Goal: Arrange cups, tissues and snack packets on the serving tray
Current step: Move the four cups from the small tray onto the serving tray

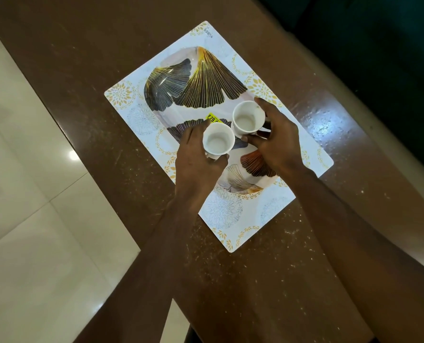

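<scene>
Both hands grip cups: left hand one cup, right hand another; crowding them on the tray risks tipping.

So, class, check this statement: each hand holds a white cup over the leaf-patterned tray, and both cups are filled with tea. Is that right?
Not quite. The head view shows both cups empty, with bare white insides. The rest stands: the left hand holds one white cup, the right hand holds the other white cup, both over the leaf-patterned tray.
</scene>
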